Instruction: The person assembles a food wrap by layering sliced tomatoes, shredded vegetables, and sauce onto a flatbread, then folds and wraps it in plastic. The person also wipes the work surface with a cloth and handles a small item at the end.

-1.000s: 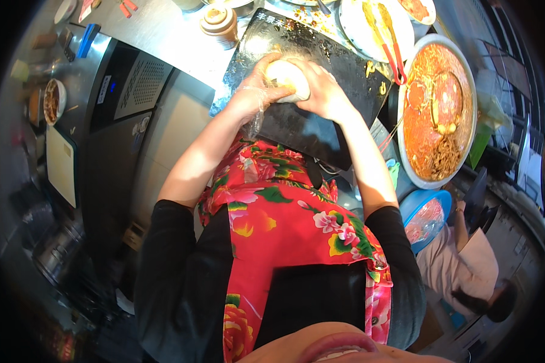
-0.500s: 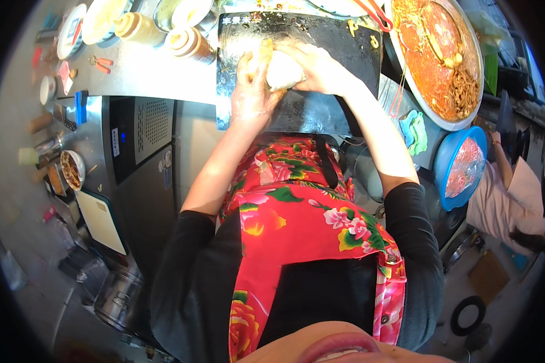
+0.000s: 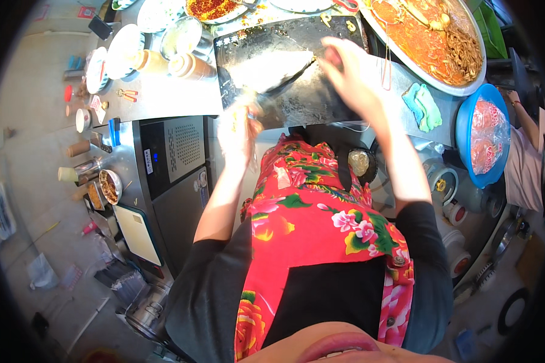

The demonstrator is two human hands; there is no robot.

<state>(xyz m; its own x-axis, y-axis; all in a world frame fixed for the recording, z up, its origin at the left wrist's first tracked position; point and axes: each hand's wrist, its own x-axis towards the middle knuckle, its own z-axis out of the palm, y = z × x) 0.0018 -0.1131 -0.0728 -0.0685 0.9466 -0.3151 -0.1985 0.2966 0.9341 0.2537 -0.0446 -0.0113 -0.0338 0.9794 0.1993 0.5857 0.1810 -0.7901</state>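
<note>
On black rectangular griddle plate [image 3: 297, 91]: right hand [image 3: 351, 72] gripping dark flat scraper [image 3: 284, 78], left hand [image 3: 239, 130] off near edge, grip unclear. Keep blade flat under pale dough sheet [image 3: 266, 66].

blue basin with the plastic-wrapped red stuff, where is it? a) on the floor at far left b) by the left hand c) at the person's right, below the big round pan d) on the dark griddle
c: the blue basin sits at the right, just below the big pan and apart from the griddle.

Street-food stall: black griddle [image 3: 297, 72], big pan of noodles [image 3: 430, 36], sauce bottles [image 3: 188, 63].
</note>
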